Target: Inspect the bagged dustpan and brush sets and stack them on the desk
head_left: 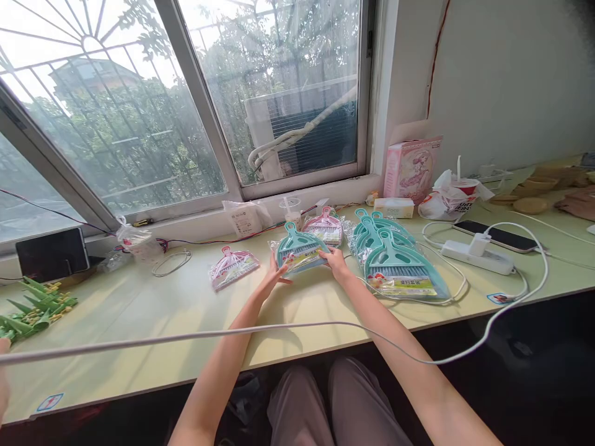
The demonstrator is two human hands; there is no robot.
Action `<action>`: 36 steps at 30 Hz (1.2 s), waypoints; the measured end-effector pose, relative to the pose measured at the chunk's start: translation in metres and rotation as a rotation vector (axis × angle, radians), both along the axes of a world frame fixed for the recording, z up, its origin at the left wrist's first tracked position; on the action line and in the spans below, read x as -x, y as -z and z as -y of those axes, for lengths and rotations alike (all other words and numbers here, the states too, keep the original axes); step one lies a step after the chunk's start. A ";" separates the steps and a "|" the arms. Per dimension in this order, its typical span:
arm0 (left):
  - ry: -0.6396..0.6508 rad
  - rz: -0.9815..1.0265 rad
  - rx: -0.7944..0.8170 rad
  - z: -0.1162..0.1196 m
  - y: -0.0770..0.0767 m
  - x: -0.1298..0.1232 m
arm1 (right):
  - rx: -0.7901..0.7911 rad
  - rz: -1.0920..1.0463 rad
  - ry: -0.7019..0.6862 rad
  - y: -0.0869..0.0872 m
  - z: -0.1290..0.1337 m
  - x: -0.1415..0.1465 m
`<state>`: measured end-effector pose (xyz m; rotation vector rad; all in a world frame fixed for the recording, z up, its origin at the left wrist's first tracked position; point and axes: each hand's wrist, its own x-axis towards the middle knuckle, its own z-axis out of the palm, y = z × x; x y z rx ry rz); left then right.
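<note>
Between my two hands is a teal mini dustpan and brush set (302, 253) in clear plastic wrap with a printed label. My left hand (274, 277) grips its left edge, and my right hand (335, 260) grips its right edge. The set is tilted just above the table. On the right lies a pile of similar wrapped teal dustpan sets (400, 272), overlapping one another. A pink wrapped dustpan set (232, 266) lies left of my left hand. Behind the held set is another pink dustpan set (326, 228).
A white cable (279, 326) crosses in front of my forearms. On the right are a power strip (478, 257), a phone (495, 236), a pink box (411, 170) and a plastic bag (449, 198). A tablet (53, 254) and green plant pieces (37, 310) are at left.
</note>
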<state>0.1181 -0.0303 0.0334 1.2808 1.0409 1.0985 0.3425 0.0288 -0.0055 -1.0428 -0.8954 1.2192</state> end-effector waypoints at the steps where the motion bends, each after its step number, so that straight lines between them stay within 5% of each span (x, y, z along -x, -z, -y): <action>1: 0.002 -0.013 -0.014 0.000 0.002 -0.003 | 0.008 0.002 0.028 0.000 -0.001 -0.001; 5: -0.007 -0.054 -0.028 0.000 0.010 -0.009 | 0.013 0.003 0.049 0.001 0.000 -0.001; 14: -0.291 0.071 -0.192 -0.007 0.011 -0.003 | -0.148 0.037 -0.034 -0.003 0.012 0.013; 20: -0.139 -0.144 -0.065 -0.024 0.015 0.025 | -0.184 0.015 -0.124 -0.004 0.013 0.014; 25: -0.187 -0.057 -0.093 -0.029 0.016 0.044 | -0.245 0.098 -0.160 -0.010 0.018 0.019; 31: -0.571 0.078 -0.030 -0.041 0.007 0.102 | -0.368 0.783 0.162 -0.001 0.013 0.010; 36: -0.873 -0.367 0.049 -0.035 0.003 0.151 | -0.457 1.225 0.304 0.007 0.006 0.010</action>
